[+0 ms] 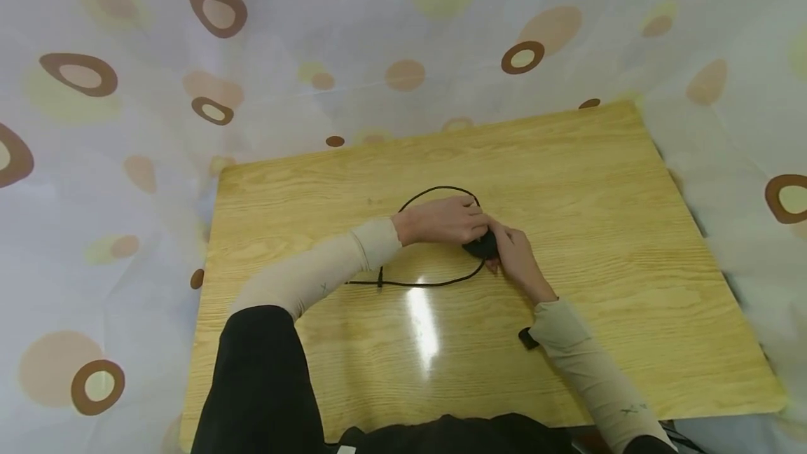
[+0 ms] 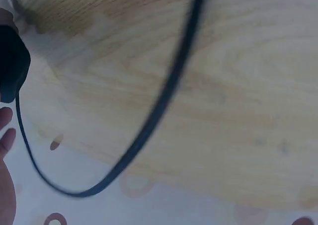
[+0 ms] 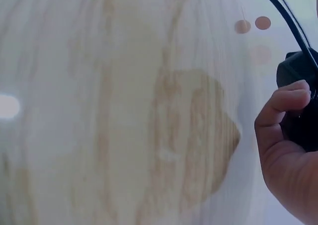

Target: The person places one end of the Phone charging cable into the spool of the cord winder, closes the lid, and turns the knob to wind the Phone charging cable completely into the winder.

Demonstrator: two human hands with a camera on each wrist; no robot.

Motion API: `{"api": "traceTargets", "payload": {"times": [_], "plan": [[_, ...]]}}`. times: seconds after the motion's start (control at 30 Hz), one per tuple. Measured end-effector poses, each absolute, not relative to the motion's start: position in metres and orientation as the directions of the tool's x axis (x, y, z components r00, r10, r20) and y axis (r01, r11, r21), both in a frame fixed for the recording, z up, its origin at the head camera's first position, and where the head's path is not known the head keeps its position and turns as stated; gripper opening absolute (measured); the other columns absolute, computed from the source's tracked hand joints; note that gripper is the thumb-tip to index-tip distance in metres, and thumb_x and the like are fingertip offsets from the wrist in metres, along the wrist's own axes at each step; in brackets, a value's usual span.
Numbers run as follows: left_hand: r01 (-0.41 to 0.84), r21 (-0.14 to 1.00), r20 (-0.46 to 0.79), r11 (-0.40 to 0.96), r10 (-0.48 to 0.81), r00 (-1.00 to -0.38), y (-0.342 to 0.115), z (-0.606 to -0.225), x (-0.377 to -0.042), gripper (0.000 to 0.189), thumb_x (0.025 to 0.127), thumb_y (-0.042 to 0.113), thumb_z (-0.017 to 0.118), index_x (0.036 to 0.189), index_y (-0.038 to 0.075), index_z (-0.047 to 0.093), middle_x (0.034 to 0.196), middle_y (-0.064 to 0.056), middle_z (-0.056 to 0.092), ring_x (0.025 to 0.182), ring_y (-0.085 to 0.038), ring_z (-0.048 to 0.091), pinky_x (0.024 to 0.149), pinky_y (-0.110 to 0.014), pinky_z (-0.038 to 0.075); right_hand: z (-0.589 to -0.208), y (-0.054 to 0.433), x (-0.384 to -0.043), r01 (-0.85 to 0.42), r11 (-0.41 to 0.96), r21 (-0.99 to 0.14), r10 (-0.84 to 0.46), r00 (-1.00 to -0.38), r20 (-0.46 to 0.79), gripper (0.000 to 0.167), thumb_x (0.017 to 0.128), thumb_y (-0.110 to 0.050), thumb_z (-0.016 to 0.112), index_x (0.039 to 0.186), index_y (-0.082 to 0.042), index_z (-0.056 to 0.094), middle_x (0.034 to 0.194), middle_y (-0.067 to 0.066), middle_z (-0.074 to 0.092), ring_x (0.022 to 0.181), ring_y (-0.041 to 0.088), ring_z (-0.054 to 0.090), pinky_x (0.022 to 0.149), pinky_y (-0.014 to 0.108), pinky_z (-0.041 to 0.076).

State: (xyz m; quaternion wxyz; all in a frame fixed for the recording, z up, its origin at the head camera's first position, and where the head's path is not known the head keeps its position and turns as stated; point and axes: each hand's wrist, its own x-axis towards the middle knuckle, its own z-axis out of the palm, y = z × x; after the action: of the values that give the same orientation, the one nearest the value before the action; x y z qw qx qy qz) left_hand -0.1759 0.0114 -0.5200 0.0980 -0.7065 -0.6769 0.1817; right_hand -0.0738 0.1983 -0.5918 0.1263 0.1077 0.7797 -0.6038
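Note:
A black blocky device (image 1: 482,247) with a black cable (image 1: 435,284) lies between both hands, right of the table's middle. My right hand (image 1: 517,258) grips it from the right; in the right wrist view the bent thumb (image 3: 290,98) lies over its near side. From the left, my left hand (image 1: 444,221) reaches across with curled fingers holding the device, its fingertips partly hidden. The left wrist view catches only some fingers (image 2: 6,135) below the dark body. One stretch of cable arcs behind the left hand, another runs along the table to the left.
The wooden table (image 1: 605,230) has a patterned sheet (image 1: 391,33) behind and beside it. A small dark tie (image 1: 380,279) sits on the cable. A small black piece (image 1: 528,338) shows beside the right sleeve. Light glares off the tabletop at centre.

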Motion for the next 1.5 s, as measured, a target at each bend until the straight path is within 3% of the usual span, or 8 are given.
{"api": "traceTargets", "payload": {"times": [0.37,0.53,0.67,0.83,1.0,1.13,1.37,1.5], "plan": [[0.861,0.028,-0.089,0.508,0.859,-0.504,0.03,-0.531,-0.151,0.038,0.113,0.038,0.045,0.118,0.012,0.072,0.109,-0.003,0.074,0.102,-0.021,0.071,0.097,-0.04,0.056,-0.595,0.185,-0.076,0.33,0.17,-0.929,0.209,-0.933,-0.293,0.077,0.103,-0.075,0.04,0.089,-0.004,0.068,0.057,0.002,0.063,0.048,0.018,0.06,0.051,0.03,0.05],[0.765,0.199,-0.093,0.613,0.789,-0.608,0.036,-0.526,-0.143,0.033,0.113,0.034,0.049,0.098,0.016,0.07,0.089,-0.001,0.07,0.083,-0.016,0.065,0.082,-0.032,0.054,-0.596,0.179,-0.077,0.318,0.137,-0.938,0.262,-0.925,-0.276,0.07,0.104,-0.072,0.043,0.086,-0.008,0.067,0.059,0.002,0.063,0.046,0.017,0.059,0.048,0.029,0.05],[0.682,0.316,-0.101,0.659,0.738,-0.667,0.041,-0.525,-0.141,0.04,0.11,0.021,0.049,0.07,0.019,0.052,0.066,0.003,0.051,0.059,-0.01,0.044,0.058,-0.023,0.036,-0.598,0.176,-0.078,0.3,0.131,-0.945,0.287,-0.924,-0.254,0.069,0.104,-0.072,0.043,0.079,-0.01,0.064,0.056,0.001,0.058,0.046,0.019,0.054,0.047,0.03,0.047],[0.55,0.354,-0.162,0.756,0.629,-0.76,0.048,-0.524,-0.14,0.04,0.1,0.014,0.054,0.064,0.022,0.038,0.056,0.007,0.034,0.048,-0.007,0.025,0.045,-0.02,0.02,-0.599,0.175,-0.079,0.308,0.19,-0.932,0.315,-0.918,-0.24,0.069,0.104,-0.073,0.039,0.078,-0.013,0.063,0.057,-0.001,0.057,0.048,0.017,0.052,0.049,0.03,0.046],[0.514,0.349,-0.204,0.784,0.599,-0.774,0.048,-0.52,-0.145,0.039,0.103,0.02,0.056,0.066,0.021,0.045,0.056,0.006,0.041,0.048,-0.008,0.037,0.044,-0.021,0.028,-0.6,0.178,-0.078,0.347,0.18,-0.92,0.282,-0.915,-0.29,0.075,0.105,-0.074,0.035,0.094,-0.01,0.072,0.063,0.001,0.067,0.051,0.019,0.063,0.054,0.032,0.054],[0.52,0.429,-0.227,0.739,0.645,-0.729,0.042,-0.521,-0.151,0.038,0.108,0.024,0.055,0.07,0.018,0.051,0.061,0.004,0.048,0.053,-0.01,0.045,0.049,-0.021,0.035,-0.601,0.182,-0.077,0.395,0.123,-0.91,0.224,-0.905,-0.362,0.082,0.102,-0.079,0.033,0.119,-0.01,0.074,0.072,0.0,0.076,0.056,0.023,0.075,0.064,0.031,0.061],[0.585,0.502,-0.251,0.637,0.755,-0.606,0.027,-0.526,-0.166,0.025,0.113,0.031,0.051,0.103,0.014,0.066,0.091,0.002,0.069,0.074,-0.009,0.06,0.067,-0.021,0.048,-0.598,0.185,-0.078,0.433,0.019,-0.901,0.132,-0.895,-0.427,0.087,0.105,-0.073,0.034,0.137,0.001,0.063,0.075,-0.004,0.076,0.057,0.016,0.075,0.065,0.03,0.063],[0.563,0.538,-0.227,0.627,0.751,-0.62,0.019,-0.52,-0.177,0.027,0.113,0.031,0.051,0.115,0.013,0.072,0.105,0.0,0.075,0.084,-0.011,0.064,0.077,-0.026,0.053,-0.596,0.185,-0.08,0.434,-0.029,-0.9,0.109,-0.894,-0.435,0.084,0.108,-0.067,0.033,0.139,0.007,0.059,0.071,-0.006,0.075,0.055,0.012,0.074,0.061,0.031,0.063]]}}
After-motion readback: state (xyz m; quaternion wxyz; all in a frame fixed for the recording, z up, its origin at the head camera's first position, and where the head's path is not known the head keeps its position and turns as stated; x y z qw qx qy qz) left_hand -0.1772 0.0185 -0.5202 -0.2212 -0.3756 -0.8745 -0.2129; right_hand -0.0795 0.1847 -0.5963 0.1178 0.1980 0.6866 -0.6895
